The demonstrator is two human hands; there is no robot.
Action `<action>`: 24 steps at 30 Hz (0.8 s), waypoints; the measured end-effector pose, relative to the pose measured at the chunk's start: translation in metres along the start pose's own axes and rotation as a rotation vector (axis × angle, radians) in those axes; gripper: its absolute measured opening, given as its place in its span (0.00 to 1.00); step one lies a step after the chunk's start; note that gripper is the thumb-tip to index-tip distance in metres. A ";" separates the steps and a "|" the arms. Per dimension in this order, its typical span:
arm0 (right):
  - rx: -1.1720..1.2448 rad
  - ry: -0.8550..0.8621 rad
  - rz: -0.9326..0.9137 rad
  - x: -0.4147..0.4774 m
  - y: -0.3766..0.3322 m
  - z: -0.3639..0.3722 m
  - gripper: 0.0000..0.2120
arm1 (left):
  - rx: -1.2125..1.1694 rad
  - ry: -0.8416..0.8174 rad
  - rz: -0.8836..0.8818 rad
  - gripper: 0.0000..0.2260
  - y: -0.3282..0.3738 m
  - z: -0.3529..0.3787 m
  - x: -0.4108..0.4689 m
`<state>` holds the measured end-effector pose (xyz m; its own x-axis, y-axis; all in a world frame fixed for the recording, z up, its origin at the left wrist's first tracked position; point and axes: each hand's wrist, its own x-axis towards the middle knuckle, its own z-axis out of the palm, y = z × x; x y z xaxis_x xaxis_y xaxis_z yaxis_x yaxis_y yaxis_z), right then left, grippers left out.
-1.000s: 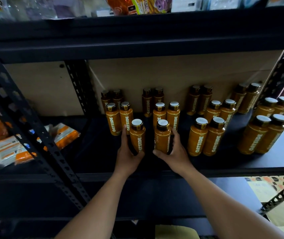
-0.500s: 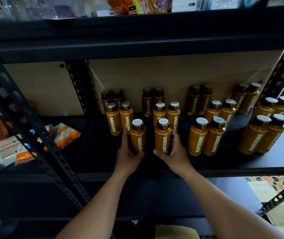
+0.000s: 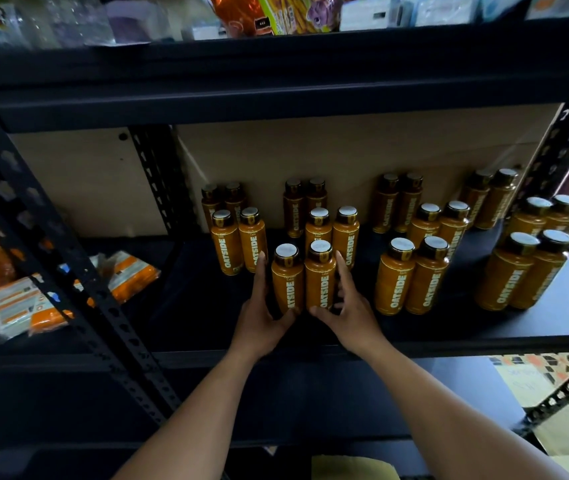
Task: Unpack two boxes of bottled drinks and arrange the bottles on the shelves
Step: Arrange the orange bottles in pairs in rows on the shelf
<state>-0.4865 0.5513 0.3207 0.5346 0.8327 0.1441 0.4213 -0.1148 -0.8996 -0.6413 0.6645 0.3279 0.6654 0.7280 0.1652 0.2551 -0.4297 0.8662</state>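
**Two front bottles, a hand on each side**

So the two things that matter here are the left front bottle (image 3: 286, 284) and the right front bottle (image 3: 321, 278). Both are orange plastic bottles with white-topped dark caps and OATSIDE printed down the label. They stand upright and touching each other near the front edge of the black metal shelf (image 3: 560, 306), a bit left of its middle.

The left hand (image 3: 259, 320) is against the outer side of the left front bottle, fingers straight and pressed together flat along it, thumb lying across the bottle's lower front. The right hand (image 3: 352, 317) mirrors that on the right front bottle. Its forefinger runs up the side, the other fingers are bent in around the bottle, and the thumb tip is at the front of the base. Both forearms reach in from below.

Behind and to the right, the other orange bottles (image 3: 394, 278) stand upright in side-by-side pairs, in rows running to the back of the shelf. A sheet of brown cardboard (image 3: 345, 154) stands behind them.

Left of the black perforated upright (image 3: 68, 271) there's a heap of orange-and-white packets (image 3: 127, 275) in the next bay. The upper shelf holds colourful snack bags (image 3: 276, 12), too blurry to read. Patterned flooring (image 3: 553, 375) shows at lower right.
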 end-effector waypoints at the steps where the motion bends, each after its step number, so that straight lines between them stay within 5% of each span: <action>1: -0.006 -0.004 -0.005 0.000 0.000 0.000 0.53 | 0.015 0.001 0.018 0.52 0.000 0.000 -0.001; 24: -0.097 -0.011 -0.037 0.005 -0.006 0.009 0.54 | 0.214 -0.074 0.049 0.49 0.001 -0.019 0.000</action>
<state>-0.4930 0.5609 0.3233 0.5092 0.8434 0.1714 0.5102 -0.1354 -0.8493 -0.6543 0.6739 0.3380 0.7279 0.6661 0.1626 0.3595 -0.5726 0.7368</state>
